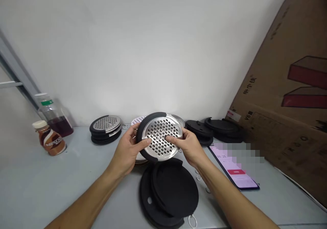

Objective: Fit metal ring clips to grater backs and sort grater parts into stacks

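A round metal grater [162,137] with a black rim along its left side is held up between both hands, tilted towards me. My left hand [129,147] grips the black rim, thumb across the front. On the opposite edge, my right hand [190,143] pinches the metal, its thumb pressed on the slots; the fingers behind are hidden. Below them, black round holders [175,189] lie overlapped on the table, a metal ring [192,221] beside them. Behind the held grater, other metal discs [140,157] are partly covered.
Stacked graters [106,123] stand at the left by the wall. Black holders [199,130] sit at the back right, near a phone [237,171] and a large cardboard box [281,120]. A brown bottle [51,140] and a bottle of dark liquid [57,118] stand far left.
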The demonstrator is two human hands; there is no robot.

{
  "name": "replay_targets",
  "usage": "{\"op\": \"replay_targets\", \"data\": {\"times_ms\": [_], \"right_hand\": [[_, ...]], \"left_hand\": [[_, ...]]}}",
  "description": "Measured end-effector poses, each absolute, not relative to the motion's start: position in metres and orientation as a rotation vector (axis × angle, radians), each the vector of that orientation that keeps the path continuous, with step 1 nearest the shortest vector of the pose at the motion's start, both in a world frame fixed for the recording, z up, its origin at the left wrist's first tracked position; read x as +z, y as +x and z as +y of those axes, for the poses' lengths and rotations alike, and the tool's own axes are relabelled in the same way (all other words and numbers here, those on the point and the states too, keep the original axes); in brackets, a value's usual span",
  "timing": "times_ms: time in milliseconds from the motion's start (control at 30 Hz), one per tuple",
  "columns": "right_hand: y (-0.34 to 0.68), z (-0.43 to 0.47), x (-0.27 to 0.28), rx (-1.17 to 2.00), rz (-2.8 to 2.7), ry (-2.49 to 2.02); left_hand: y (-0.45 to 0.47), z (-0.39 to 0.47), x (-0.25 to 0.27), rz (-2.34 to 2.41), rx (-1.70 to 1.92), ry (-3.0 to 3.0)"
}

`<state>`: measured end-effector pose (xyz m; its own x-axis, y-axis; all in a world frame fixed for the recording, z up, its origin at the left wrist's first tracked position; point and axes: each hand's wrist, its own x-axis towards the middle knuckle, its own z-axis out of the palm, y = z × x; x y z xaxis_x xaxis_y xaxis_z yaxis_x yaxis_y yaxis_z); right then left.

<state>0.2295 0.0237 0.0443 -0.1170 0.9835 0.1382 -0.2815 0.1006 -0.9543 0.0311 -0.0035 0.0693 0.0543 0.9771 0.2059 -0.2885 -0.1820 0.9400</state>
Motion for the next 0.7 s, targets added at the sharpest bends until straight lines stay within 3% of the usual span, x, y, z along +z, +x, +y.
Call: {"op": "replay_targets", "data": {"times_ms": [433,700], "right_hand": [[0.229,0.017,0.055,1.521,-1.115,-0.685],[0.289,0.042,0.066,1.164,-0.879,-0.739]], "left_hand": [[0.032,-0.01,0.078,0.97,1.668,1.211],[0.002,0.001,0.085,1.204,1.947,1.206]]}}
